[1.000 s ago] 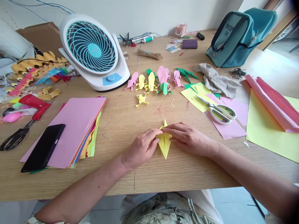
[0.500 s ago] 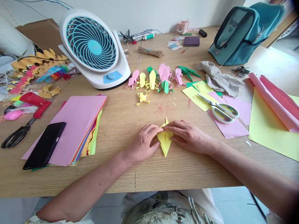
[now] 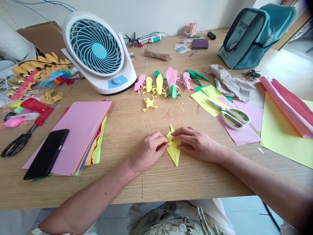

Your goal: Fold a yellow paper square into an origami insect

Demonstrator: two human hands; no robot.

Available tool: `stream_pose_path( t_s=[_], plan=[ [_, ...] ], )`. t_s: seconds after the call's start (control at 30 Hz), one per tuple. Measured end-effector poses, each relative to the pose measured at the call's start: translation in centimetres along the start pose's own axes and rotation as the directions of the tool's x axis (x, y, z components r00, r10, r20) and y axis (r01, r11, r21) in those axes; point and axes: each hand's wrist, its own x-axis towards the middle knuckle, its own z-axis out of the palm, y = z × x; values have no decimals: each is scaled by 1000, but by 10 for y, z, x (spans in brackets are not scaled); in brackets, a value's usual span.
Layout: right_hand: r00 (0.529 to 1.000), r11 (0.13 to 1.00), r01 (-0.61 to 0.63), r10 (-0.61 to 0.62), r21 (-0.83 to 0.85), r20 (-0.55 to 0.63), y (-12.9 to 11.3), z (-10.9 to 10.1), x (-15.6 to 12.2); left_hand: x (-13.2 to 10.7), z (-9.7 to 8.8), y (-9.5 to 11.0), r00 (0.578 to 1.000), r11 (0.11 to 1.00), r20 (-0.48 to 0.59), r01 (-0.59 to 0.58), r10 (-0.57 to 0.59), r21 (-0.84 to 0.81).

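A piece of folded yellow origami paper lies on the wooden table, one point toward me and a narrow tip pointing away. My left hand pinches a small flap at its left side between thumb and forefinger. From the right, my right hand holds the paper down, fingers over its upper right part and thumb near its right edge. Several finished paper frogs, such as a yellow frog and a pink frog, stand beyond my hands.
Left of my hands is a stack of coloured paper with a black phone on it. White-handled scissors lie on paper sheets at right. A fan, a grey cloth and a teal bag stand farther back.
The folded yellow paper has turned slightly, its near point swinging right and its far tip left. My left hand now pinches a flap standing out at the left.
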Motion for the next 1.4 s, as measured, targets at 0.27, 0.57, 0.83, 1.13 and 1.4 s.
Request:
stream_pose_path(
  t_s=[0.27, 0.57, 0.83, 1.13, 1.4],
  plan=[
    [998, 997, -59, 60, 55, -18, -1, 5, 2, 2, -1, -1, 997, 994, 20, 79, -81, 75],
    [996, 995, -91, 91, 33, 4, -3, 5, 0, 8, -2, -3, 991, 988, 63, 108, -115, 107],
    [997, 997, -72, 72, 22, 13, -3, 7, 1, 9, -1, -7, 981, 981, 20, 192, -192, -2],
    [998, 998, -57, 57, -10, 36, -5, 7, 1, 8, -2, -8, 997, 995, 43, 54, -58, 89],
    [999, 999, -27, 28, -41, 26, -4, 8, 3, 2, -13, -5, 964, 920, 75, -267, 257, 285]
  ],
)
